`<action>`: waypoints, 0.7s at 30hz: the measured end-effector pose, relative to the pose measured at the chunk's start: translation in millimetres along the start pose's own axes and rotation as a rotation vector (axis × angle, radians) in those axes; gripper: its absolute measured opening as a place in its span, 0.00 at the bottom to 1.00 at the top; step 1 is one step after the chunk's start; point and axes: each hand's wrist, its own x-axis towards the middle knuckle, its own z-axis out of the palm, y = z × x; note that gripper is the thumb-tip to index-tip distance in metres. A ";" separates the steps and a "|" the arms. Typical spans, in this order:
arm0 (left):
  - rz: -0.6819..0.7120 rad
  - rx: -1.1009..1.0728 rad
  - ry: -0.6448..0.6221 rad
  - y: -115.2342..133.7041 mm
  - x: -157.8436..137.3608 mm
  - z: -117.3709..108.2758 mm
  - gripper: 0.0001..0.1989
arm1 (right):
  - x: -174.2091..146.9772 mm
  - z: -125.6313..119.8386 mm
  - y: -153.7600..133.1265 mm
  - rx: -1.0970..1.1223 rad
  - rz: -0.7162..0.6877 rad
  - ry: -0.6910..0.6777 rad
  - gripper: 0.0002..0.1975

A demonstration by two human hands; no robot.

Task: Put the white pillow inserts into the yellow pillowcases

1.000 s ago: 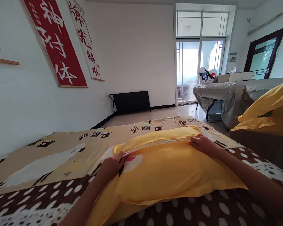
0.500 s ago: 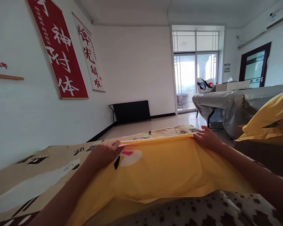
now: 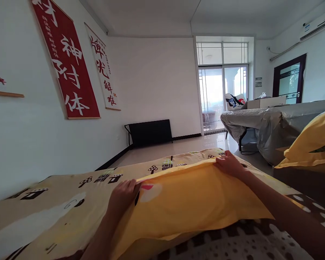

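Observation:
A yellow pillowcase [image 3: 189, 198] with a pink and white print is stretched between my two hands. My left hand [image 3: 124, 193] is closed on its upper left edge, fingers curled over the cloth. At the upper right corner, my right hand [image 3: 229, 164] pinches the same edge. The near side of the cloth hangs loose toward me. Under it lies a beige patterned bed cover [image 3: 78, 206] with brown mushrooms, little houses and a white animal shape. A brown and white spotted part of the bedding shows nearest to me.
At the right, another yellow pillow [image 3: 311, 139] rests on a dark box-like surface. Behind it stands a table under a grey plastic sheet [image 3: 271, 119], bearing a carton [image 3: 267, 102]. A black folded table [image 3: 151, 133] leans against the far wall.
Both hands have moved slightly lower in view, still gripping the pillowcase edge. The left hand is nearer to me, so the edge slants up to the right. The view has tilted up a little.

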 end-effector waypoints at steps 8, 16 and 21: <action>-0.252 -0.380 -0.152 33.6 -66.2 65.7 0.23 | -23.3 52.2 -17.2 0.217 0.271 -0.110 0.14; -0.493 -0.788 -0.471 27.2 -27.8 20.3 0.23 | -40.0 75.1 -7.1 0.415 0.195 -0.040 0.16; -0.516 -0.598 -0.108 52.3 26.4 -37.5 0.16 | -37.5 67.3 -8.9 0.357 0.178 -0.043 0.15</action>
